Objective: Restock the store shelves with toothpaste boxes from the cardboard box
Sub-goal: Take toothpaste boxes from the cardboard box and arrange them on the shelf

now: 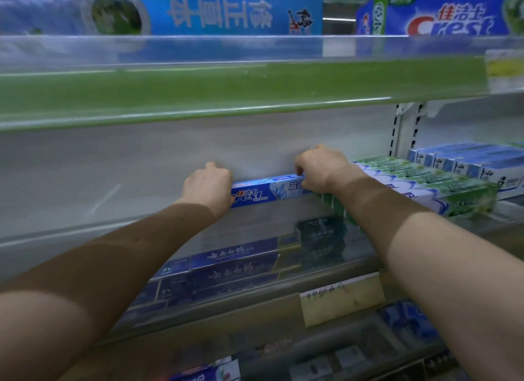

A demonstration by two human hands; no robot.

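While both my hands clasp it, the box (263,192) reads "Crest" in white and red with 佳洁士 above the logo. Further toward my right hand (314,170) come two larger characters, the first being 盐. It is a long, slim blue carton that fades to pale blue and white at that end, with a thin red-lettered strip along its top edge. My left hand (208,185) curls round its left end and my right hand pinches the right end, so it stretches level between my fists over the grey shelf (85,165). I cannot tell whether it touches the deck.

Just beyond my right hand, touching or nearly touching the box's end, lies a row of green boxes (425,187). Their print is too blurred to read. Farther out on that side are blue-white boxes (467,162). High above my right hand stands a Crest carton (442,14) marked 佳洁士. Above my left hand, a blue carton (224,12) shows big white Chinese characters upside down. Below my wrists, dark boxes (232,261) carry 云南白药 in white script. A yellowish tag (340,298) bears handwriting I cannot make out.
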